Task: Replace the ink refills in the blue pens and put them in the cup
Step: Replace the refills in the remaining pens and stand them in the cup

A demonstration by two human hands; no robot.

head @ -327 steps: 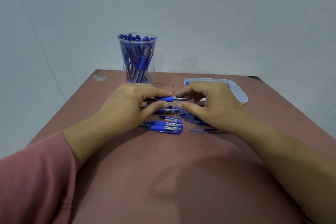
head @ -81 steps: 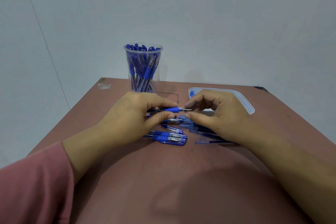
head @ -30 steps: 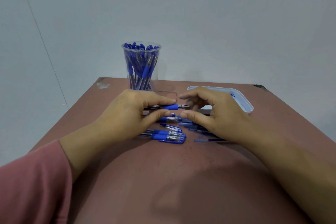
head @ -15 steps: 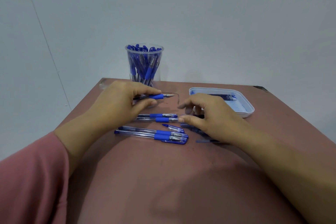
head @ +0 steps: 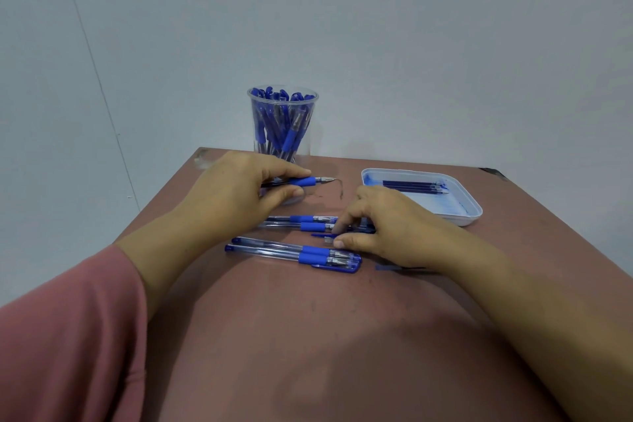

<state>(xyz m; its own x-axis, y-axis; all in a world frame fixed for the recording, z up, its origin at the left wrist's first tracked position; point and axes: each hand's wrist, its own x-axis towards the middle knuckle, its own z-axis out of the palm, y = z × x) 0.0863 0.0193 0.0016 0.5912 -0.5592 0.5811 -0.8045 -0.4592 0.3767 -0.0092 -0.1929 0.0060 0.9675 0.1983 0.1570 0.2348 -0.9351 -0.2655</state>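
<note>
The fingers of my left hand (head: 236,195) are curled round a blue pen (head: 303,181), just in front of the cup (head: 314,113) full of pens. The fingers of my right hand (head: 394,226) pinch a small pen cap (head: 328,239) among the loose pens (head: 291,252) on the desk (head: 308,336). Ink refills (head: 411,186) lie in the white tray (head: 469,216).

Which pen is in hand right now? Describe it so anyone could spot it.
Start at the clear cup of blue pens at the far edge of the table. Just in front, the left hand holds one pen above the surface, uncapped metal tip pointing right. Every other loose pen lies flat, nearer the person.
</note>
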